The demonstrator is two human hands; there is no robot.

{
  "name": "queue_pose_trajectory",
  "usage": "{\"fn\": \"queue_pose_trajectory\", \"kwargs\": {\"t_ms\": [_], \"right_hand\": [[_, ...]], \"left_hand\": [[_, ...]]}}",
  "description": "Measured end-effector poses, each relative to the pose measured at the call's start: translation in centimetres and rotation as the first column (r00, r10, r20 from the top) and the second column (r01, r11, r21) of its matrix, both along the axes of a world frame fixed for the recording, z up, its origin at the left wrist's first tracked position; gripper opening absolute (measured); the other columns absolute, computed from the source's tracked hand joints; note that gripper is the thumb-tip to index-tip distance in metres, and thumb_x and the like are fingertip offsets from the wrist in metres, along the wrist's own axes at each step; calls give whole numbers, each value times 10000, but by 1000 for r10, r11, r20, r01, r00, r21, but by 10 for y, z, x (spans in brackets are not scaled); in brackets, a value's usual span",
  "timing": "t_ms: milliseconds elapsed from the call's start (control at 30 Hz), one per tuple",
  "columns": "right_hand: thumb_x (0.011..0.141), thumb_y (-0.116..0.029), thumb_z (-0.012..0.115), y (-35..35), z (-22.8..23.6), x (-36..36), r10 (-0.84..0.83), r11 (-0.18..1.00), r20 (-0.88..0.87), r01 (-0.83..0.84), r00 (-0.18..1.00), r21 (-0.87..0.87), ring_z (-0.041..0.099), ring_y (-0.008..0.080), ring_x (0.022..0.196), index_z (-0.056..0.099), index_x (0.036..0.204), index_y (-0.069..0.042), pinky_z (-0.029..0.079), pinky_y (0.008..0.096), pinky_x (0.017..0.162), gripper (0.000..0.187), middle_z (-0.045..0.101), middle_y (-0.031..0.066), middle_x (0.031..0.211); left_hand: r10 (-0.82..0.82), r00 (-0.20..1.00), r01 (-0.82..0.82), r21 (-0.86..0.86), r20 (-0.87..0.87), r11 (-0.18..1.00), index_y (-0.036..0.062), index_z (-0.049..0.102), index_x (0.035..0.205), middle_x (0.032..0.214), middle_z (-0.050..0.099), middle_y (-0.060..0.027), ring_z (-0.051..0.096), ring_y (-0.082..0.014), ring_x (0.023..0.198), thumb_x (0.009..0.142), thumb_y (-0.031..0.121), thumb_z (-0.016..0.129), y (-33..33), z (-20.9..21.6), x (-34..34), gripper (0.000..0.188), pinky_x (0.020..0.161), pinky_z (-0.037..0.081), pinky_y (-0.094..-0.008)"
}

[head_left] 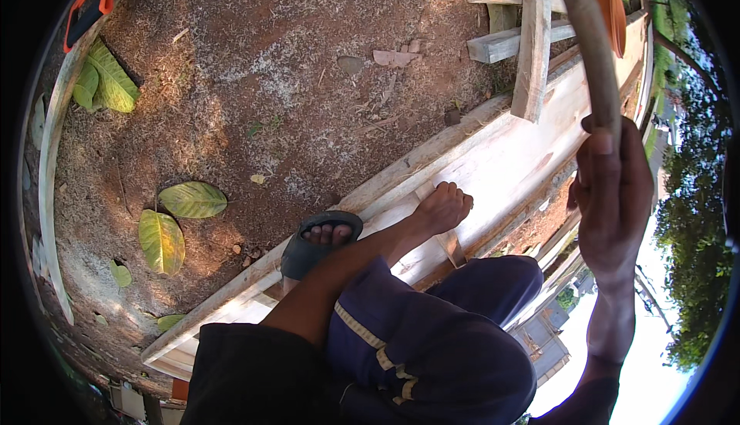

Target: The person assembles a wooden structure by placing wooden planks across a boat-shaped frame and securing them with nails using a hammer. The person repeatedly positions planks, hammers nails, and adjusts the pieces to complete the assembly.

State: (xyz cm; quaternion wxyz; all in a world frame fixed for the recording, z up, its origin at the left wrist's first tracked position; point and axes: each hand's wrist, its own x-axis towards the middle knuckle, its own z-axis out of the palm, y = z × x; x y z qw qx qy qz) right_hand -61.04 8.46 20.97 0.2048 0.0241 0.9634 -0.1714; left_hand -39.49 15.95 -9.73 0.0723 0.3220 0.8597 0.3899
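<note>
My right hand (614,198) is wrapped round a thick, round wooden stick (597,55), raised at the right. The stick runs up past the top edge, so its far end is out of view. My left hand (443,208) is closed over a short wooden slat (451,249) that lies crosswise on a long, pale wooden plank frame (505,159). The fingers' undersides are hidden. My foot in a dark sandal (316,244) rests against the frame's near edge, left of the left hand.
Several loose wood offcuts (532,47) lie across the frame at the upper right, near an orange container (611,23). An orange-and-black handle (90,9) rests on a curved-looking board (51,155) at the far left. Large leaves (193,199) and sawdust cover the soil.
</note>
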Motion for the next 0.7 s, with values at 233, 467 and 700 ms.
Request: {"fn": "queue_pose_trajectory", "kwargs": {"t_ms": [233,467,700], "right_hand": [[1076,-279,457,54,-50,83,93,979,248,-133,964,153,544,356,498,453,1001,27,462,443,529,315,545,181,616],[1069,-213,474,4,-16,30,176,983,51,-178,983,36,416,131,479,557,1089,55,348,322,464,282,455,55,607],[1073,-360,457,46,-46,87,-8,990,10,6,1000,142,492,244,465,489,1005,27,414,396,473,395,504,76,595]], "left_hand": [[30,1000,-30,197,2,980,111,613,823,686,596,-9,557,-172,675,909,227,559,29,-17,23,154,619,397,-345],[40,997,-37,42,-66,998,80,599,803,674,603,-24,546,-168,641,889,207,563,0,3,2,158,587,376,-344],[-52,998,52,7,-35,999,111,624,869,736,605,-31,565,-185,698,958,237,562,1,12,2,166,598,398,-355]]}}
